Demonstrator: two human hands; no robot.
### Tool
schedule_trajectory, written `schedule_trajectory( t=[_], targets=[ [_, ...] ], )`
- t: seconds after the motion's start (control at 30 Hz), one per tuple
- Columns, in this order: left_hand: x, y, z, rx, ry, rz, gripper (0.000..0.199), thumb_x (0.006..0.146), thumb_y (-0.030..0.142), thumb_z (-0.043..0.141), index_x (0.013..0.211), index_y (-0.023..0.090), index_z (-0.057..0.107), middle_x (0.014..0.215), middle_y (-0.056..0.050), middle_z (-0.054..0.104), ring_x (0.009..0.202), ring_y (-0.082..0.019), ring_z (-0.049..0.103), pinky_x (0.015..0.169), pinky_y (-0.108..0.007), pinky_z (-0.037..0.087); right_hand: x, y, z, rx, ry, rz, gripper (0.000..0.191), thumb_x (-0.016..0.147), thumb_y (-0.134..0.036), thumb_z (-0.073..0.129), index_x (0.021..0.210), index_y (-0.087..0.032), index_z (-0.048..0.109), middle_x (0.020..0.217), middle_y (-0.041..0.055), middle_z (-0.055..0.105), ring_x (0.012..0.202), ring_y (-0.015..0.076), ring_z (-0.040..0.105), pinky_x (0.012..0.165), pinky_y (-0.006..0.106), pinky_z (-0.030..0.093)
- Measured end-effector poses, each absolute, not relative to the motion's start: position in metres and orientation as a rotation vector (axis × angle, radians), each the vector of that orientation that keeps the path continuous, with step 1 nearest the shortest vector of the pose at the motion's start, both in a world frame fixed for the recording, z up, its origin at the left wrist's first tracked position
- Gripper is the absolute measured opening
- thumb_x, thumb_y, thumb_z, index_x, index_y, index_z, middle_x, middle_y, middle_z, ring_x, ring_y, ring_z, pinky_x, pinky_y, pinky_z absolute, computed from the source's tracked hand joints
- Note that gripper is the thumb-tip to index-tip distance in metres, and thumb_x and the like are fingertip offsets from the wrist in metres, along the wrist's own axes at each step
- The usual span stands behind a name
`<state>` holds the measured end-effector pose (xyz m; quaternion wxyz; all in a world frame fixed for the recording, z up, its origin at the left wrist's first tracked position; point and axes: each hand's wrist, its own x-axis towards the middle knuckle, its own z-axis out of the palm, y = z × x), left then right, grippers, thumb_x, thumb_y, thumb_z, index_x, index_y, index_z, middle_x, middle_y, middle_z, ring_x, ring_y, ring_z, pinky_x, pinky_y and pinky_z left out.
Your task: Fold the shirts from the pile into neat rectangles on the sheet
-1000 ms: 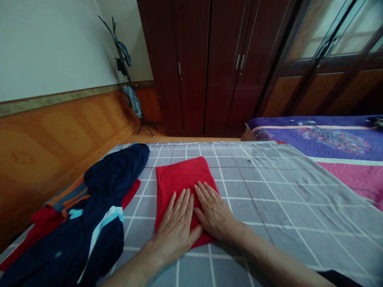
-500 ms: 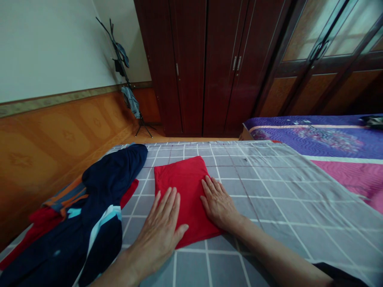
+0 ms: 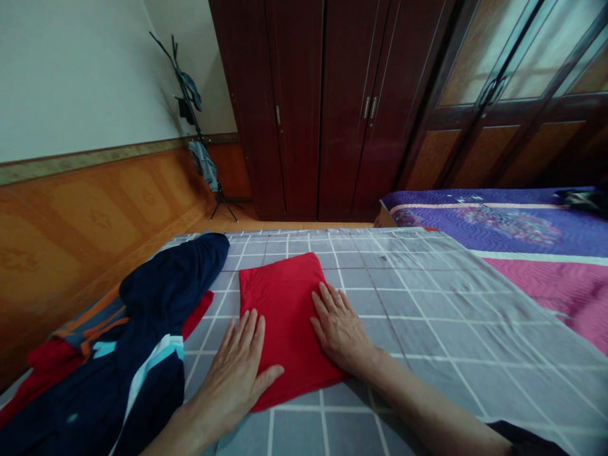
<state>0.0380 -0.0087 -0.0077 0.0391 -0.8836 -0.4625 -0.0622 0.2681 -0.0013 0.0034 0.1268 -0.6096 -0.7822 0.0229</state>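
Observation:
A red folded cloth [image 3: 289,316], probably a garment, lies flat on the grey checked bed sheet [image 3: 403,304]. My left hand [image 3: 237,361] rests flat along its left edge, fingers stretched forward and thumb out over the fabric. On the right edge lies my right hand [image 3: 339,326], palm down with its fingers slightly spread. Neither hand grips anything. Whatever lies under the palms is hidden.
To the left is a heap of clothes [image 3: 156,316], dark blue with red and orange pieces. A coat stand [image 3: 192,114] and a dark wooden wardrobe [image 3: 299,114] stand beyond the bed. At right is another bed with a purple and pink cover [image 3: 475,221].
My left hand has slid left and slightly nearer to me, toward the cloth's left edge. My right hand stays on the right edge. The whole view has shifted a little.

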Motion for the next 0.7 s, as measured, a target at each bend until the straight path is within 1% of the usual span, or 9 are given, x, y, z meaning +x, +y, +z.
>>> schedule_trajectory(
  t=[0.07,0.13,0.2,0.3,0.4,0.47,0.57,0.63,0.7],
  targets=[
    [0.042,-0.006,-0.006,-2.715,-1.362,-0.237,0.076,0.089,0.06,0.037,0.144,0.009,0.026,0.149,-0.019,0.027,0.139,-0.029,0.023,0.11,-0.049,0.026,0.258,-0.005,0.007,-1.609,-2.36,0.094,0.051,0.092,-0.029,0.039,0.14,-0.01,0.04,0.149,0.0161,0.026,0.139,0.0298,0.019,0.113,0.046,0.021],
    [0.053,0.001,-0.005,-2.746,-1.256,-0.288,0.079,0.087,0.061,0.039,0.145,0.01,0.023,0.15,-0.017,0.026,0.139,-0.029,0.022,0.112,-0.048,0.025,0.251,-0.008,0.009,-1.412,-2.481,0.162,0.053,0.093,-0.029,0.038,0.143,-0.012,0.034,0.15,0.0132,0.027,0.139,0.0251,0.019,0.114,0.042,0.021],
    [0.063,0.007,-0.005,-2.782,-1.178,-0.301,0.083,0.086,0.064,0.039,0.146,0.01,0.023,0.149,-0.017,0.027,0.139,-0.029,0.022,0.112,-0.048,0.024,0.252,-0.008,0.007,-1.329,-2.54,0.221,0.055,0.093,-0.032,0.039,0.145,-0.014,0.029,0.15,0.0116,0.028,0.139,0.0234,0.021,0.114,0.042,0.022],
    [0.069,0.012,-0.008,-2.806,-1.193,-0.248,0.082,0.086,0.066,0.036,0.145,0.01,0.026,0.149,-0.019,0.027,0.139,-0.031,0.021,0.111,-0.05,0.025,0.271,0.001,0.001,-1.468,-2.473,0.206,0.058,0.093,-0.039,0.041,0.144,-0.012,0.031,0.15,0.0124,0.027,0.139,0.0252,0.02,0.113,0.044,0.022],
    [0.068,0.01,-0.009,-2.798,-1.256,-0.207,0.08,0.087,0.064,0.036,0.144,0.01,0.027,0.15,-0.019,0.025,0.14,-0.033,0.018,0.11,-0.052,0.025,0.289,0.012,-0.002,-1.717,-2.344,0.139,0.061,0.092,-0.041,0.041,0.141,-0.007,0.034,0.149,0.0173,0.026,0.138,0.0286,0.022,0.112,0.048,0.023],
    [0.066,0.008,-0.01,-2.794,-1.261,-0.205,0.08,0.087,0.063,0.037,0.144,0.009,0.028,0.15,-0.019,0.025,0.14,-0.033,0.018,0.11,-0.052,0.024,0.291,0.014,-0.003,-1.805,-2.285,0.096,0.061,0.091,-0.04,0.044,0.14,-0.004,0.036,0.148,0.0198,0.026,0.138,0.0304,0.022,0.111,0.05,0.024],
    [0.065,0.008,-0.014,-2.777,-1.237,-0.25,0.08,0.086,0.064,0.038,0.145,0.01,0.027,0.15,-0.018,0.025,0.14,-0.033,0.018,0.11,-0.051,0.023,0.278,0.012,-0.003,-1.645,-2.356,0.086,0.06,0.091,-0.038,0.045,0.142,-0.008,0.034,0.149,0.0162,0.026,0.139,0.0275,0.02,0.112,0.047,0.023],
    [0.065,0.009,-0.016,-2.767,-1.226,-0.28,0.081,0.086,0.064,0.039,0.145,0.011,0.026,0.15,-0.017,0.025,0.14,-0.033,0.018,0.11,-0.051,0.024,0.27,0.016,-0.004,-1.499,-2.43,0.118,0.061,0.092,-0.042,0.043,0.143,-0.011,0.032,0.15,0.0134,0.027,0.139,0.0255,0.021,0.113,0.045,0.023],
    [0.065,0.009,-0.016,-2.77,-1.235,-0.275,0.081,0.086,0.064,0.039,0.146,0.011,0.025,0.15,-0.018,0.025,0.14,-0.033,0.017,0.11,-0.052,0.024,0.268,0.027,-0.005,-1.485,-2.449,0.14,0.063,0.092,-0.046,0.042,0.142,-0.01,0.033,0.149,0.0141,0.029,0.139,0.0259,0.022,0.113,0.044,0.023]
  ],
)
